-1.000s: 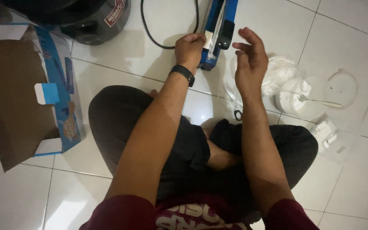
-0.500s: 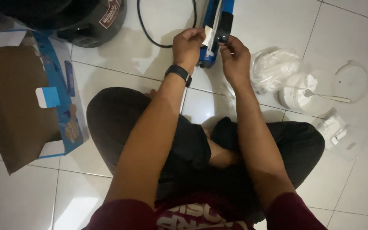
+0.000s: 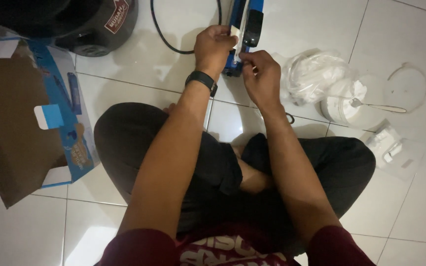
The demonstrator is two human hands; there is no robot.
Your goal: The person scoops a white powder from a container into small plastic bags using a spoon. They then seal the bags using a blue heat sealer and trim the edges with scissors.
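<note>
Left hand (image 3: 215, 45): still pinching the small clear bag (image 3: 236, 37) at the blue sealer (image 3: 245, 29).
Right hand (image 3: 261, 74): closer now, fingers pinched on the bag's lower edge.

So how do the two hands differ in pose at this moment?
The left hand is curled in a fist on the near end of the blue sealer, while the right hand pinches a thin clear strip beside it. The left wrist carries a black watch; the right wrist is bare. The left hand sits farther from the body than the right. Both meet at the sealer.
</note>
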